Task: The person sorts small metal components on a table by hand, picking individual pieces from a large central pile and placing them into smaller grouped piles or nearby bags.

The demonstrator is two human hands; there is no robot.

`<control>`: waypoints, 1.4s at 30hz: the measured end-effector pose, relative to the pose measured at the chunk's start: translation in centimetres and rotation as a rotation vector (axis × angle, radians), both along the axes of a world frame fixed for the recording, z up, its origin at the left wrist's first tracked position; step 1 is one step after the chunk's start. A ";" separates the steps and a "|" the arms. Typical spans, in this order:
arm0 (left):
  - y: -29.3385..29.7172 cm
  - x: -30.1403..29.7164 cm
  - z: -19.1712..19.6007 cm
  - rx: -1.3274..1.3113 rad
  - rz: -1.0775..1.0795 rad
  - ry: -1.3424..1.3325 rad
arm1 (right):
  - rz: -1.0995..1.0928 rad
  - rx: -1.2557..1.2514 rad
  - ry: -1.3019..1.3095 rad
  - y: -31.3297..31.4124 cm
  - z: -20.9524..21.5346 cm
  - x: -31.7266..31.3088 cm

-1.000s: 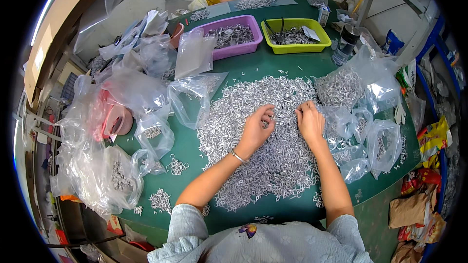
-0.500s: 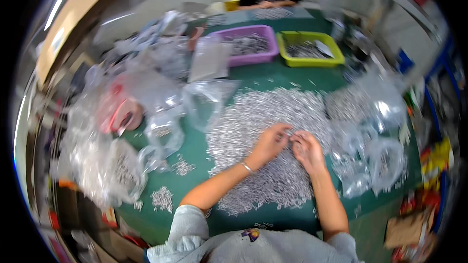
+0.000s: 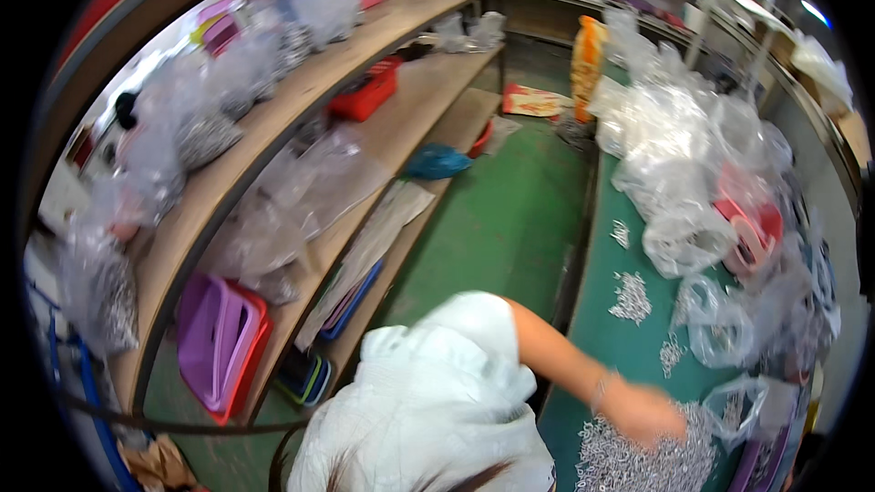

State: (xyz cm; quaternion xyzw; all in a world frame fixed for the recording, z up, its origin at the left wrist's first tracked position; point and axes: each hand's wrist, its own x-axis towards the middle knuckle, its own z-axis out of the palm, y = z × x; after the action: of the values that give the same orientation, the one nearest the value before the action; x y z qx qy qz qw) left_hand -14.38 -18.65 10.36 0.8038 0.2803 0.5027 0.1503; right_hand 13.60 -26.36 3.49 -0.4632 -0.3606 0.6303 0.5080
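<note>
My left hand (image 3: 643, 412) is blurred and rests at the edge of a heap of small silvery metal parts (image 3: 629, 465) on the green table (image 3: 612, 346), at the lower right of the head view. Its bare forearm, with a thin bracelet at the wrist, reaches there from my white-sleeved shoulder. The fingers are too smeared to show whether they hold anything. My right hand is out of the picture. Small scattered clumps of the same parts (image 3: 629, 296) lie farther along the table.
Clear plastic bags (image 3: 684, 237), some holding parts, crowd the table's far side around a red and pink object (image 3: 749, 228). To the left run long wooden shelves (image 3: 273, 141) with bags, a red tray (image 3: 366, 91) and purple and red baskets (image 3: 219, 346). A green floor aisle (image 3: 483, 228) lies between.
The view has swung sharply left, from looking down on the heap to the shelves and aisle. Both hands were together on the heap; now only the left shows.
</note>
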 end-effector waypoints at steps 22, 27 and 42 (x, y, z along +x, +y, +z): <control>-50.4 -39.0 15.1 1.304 2.716 -1.346 | 0.330 -0.201 0.340 -1.6 -0.2 1.1; -54.3 -43.4 14.6 -0.326 3.031 -0.566 | 0.227 -0.035 0.642 -2.3 -2.3 -0.1; -34.4 -55.5 1.1 -0.290 1.968 -0.757 | -0.073 -0.089 0.632 -3.2 1.6 -0.8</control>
State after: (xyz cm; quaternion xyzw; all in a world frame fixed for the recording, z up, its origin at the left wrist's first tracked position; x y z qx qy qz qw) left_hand -69.91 -53.01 11.44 -0.0109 0.7989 0.5822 -0.1505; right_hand 12.79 -29.58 5.09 -0.2789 -0.1403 0.7395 0.5964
